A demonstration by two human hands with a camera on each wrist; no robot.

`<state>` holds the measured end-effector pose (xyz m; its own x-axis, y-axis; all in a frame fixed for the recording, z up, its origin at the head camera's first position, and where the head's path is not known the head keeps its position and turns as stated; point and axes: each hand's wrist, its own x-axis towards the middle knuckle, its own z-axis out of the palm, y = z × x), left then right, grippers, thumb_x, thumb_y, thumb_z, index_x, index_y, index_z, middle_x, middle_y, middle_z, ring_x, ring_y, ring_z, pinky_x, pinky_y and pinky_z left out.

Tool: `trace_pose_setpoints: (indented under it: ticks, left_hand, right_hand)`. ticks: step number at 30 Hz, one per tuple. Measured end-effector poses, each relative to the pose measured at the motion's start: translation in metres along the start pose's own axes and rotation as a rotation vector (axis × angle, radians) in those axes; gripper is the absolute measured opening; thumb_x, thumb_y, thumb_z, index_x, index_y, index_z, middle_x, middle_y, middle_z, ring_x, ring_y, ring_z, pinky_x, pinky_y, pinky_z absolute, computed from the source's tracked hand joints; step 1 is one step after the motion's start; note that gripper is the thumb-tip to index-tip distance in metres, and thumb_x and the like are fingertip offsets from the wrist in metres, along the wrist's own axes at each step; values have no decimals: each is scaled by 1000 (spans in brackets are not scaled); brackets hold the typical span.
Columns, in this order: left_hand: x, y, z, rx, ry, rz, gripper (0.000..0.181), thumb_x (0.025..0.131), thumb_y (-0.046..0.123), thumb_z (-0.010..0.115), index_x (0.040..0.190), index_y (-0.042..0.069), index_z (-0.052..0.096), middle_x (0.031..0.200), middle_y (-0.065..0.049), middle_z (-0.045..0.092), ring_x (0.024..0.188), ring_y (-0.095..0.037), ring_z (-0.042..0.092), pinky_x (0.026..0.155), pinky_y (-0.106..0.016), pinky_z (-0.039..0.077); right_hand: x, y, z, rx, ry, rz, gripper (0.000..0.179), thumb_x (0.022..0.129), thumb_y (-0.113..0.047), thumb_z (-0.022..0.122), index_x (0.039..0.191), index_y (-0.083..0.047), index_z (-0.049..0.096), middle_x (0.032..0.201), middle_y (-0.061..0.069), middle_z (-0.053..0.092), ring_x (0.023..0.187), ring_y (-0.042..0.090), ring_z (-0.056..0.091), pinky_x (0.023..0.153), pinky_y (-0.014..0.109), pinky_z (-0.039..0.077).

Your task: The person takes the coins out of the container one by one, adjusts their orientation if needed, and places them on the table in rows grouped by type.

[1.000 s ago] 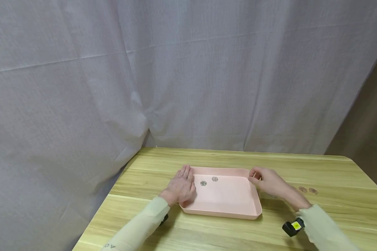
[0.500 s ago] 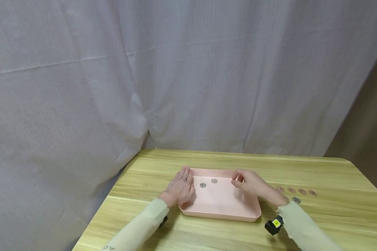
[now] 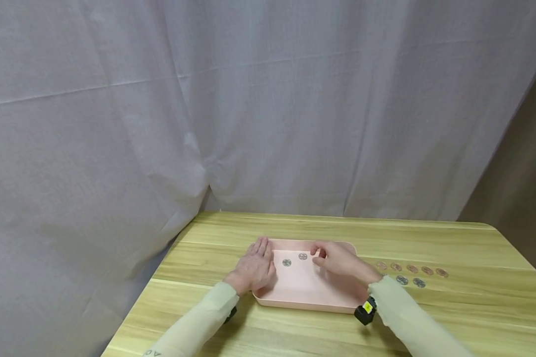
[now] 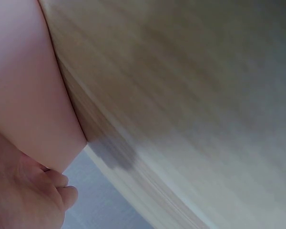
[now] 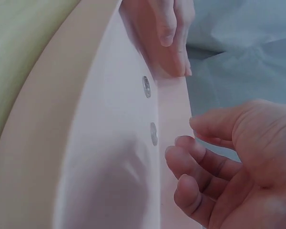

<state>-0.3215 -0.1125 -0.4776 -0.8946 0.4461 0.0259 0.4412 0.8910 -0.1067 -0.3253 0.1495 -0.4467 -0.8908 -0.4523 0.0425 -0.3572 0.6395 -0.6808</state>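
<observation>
A shallow pink tray (image 3: 312, 303) lies on the wooden table, holding two silvery coins near its far left corner, one coin (image 3: 287, 263) left of the other coin (image 3: 302, 256). My left hand (image 3: 253, 267) grips the tray's left wall, thumb on the inner side and fingers along the rim. Above the tray, just right of the coins, hovers my right hand (image 3: 338, 259), fingers loosely bent and apart from the thumb. In the right wrist view that hand (image 5: 248, 162) has nothing between thumb and fingers, and both coins show flat on the tray floor.
Right of the tray, a row of several copper-coloured coins (image 3: 412, 269) lies on the table (image 3: 473, 297). Silvery coins (image 3: 402, 280) form a second row nearer me, partly hidden by the right sleeve. A grey curtain (image 3: 295, 124) hangs behind the table.
My right hand has travelled left, from the tray's right rim to over its middle, close to the two coins. This uncovers more of the coins on the table. The left hand stays put.
</observation>
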Motion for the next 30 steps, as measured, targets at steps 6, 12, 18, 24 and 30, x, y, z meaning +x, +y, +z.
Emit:
trace_pose_setpoints:
  ticks: [6,12,18,24,30]
  left_hand:
    - [0,-1,1,-15,-10,-5,62,104,34,21,155,-1,18,164,-18,15,153,-30,14,126,-42,17]
    - [0,0,1,-4,-9,-2,62,104,35,22,155,0,19,164,-18,15,153,-30,14,126,-41,17]
    - [1,0,1,-4,-9,-2,62,104,35,22,155,0,19,164,-18,15,153,-30,14,126,-42,17]
    - [2,-1,1,-5,-3,-1,63,103,35,22,155,-1,20,164,-19,16,153,-30,14,126,-42,18]
    - [0,0,0,-9,-8,-3,62,104,35,21,155,-1,19,164,-19,15,153,-30,13,126,-41,17]
  right_hand:
    - [10,1,9,52,-25,64,13,94,-4,61,106,-1,61,73,6,55,52,19,57,45,21,43]
    - [16,5,17,60,-55,94,18,93,-4,60,112,-3,62,69,4,54,49,11,50,43,20,40]
    - [21,9,22,63,-102,89,38,90,-4,61,128,-3,56,57,0,49,46,10,45,40,18,35]
    - [24,8,27,50,-105,153,53,91,-9,63,142,-10,48,51,-3,43,42,9,39,36,19,30]
    - [23,4,29,31,-108,166,46,90,-7,63,135,-9,54,50,-4,40,40,9,35,35,19,28]
